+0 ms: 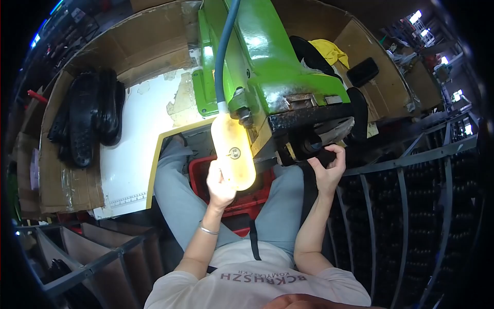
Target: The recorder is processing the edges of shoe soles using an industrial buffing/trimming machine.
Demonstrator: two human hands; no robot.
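Left hand (220, 184) gripped the yellowish sole (234, 152), long axis upright w/ tip toward the green machine (267, 62), right hand (329, 167) clamped on its black part (309, 147), black soles (87, 116) piled at worktop's left edge.

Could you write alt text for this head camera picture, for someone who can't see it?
Seen from above, a seated person's left hand holds a pale yellow shoe sole up against a green machine, while the right hand grips a black part at its front. A stack of black soles lies on the white bench to the left; a red crate sits below.
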